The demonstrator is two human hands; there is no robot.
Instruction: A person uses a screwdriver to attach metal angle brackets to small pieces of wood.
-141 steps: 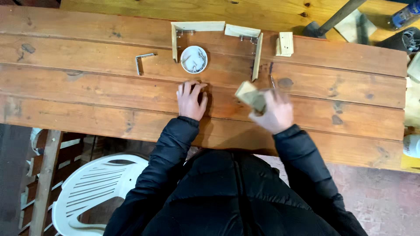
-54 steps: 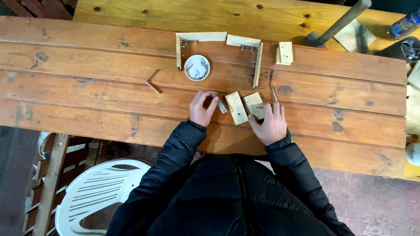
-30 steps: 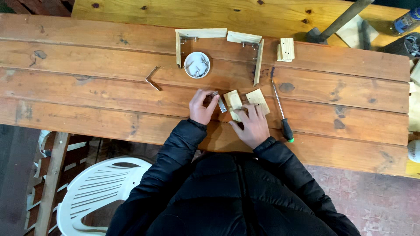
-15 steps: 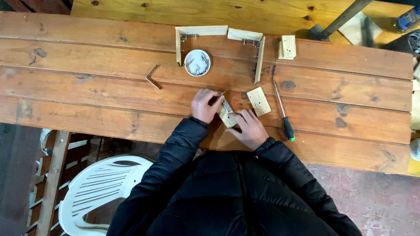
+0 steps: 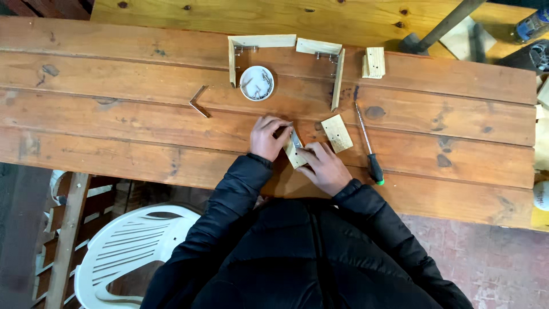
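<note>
Hands meet at the middle of a plank workbench (image 5: 114, 143). Left hand (image 5: 267, 137) is curled, its fingertips pressing a small metal bracket (image 5: 295, 139) against a short wooden block (image 5: 294, 154); right hand (image 5: 325, 167) is closed around the near end of that same block and pins it to the bench. A second loose block (image 5: 337, 133) lies just beside the hands on the right, apart from them. A screwdriver (image 5: 369, 147) with a dark and green handle lies further right, untouched. Beyond the hands stand a white dish of screws (image 5: 256, 83) and two L-shaped wooden corner assemblies (image 5: 251, 46), (image 5: 331, 63). A spare angle bracket (image 5: 198, 102) lies well to the left. A white plastic chair (image 5: 131, 252) stands below the bench edge.
</note>
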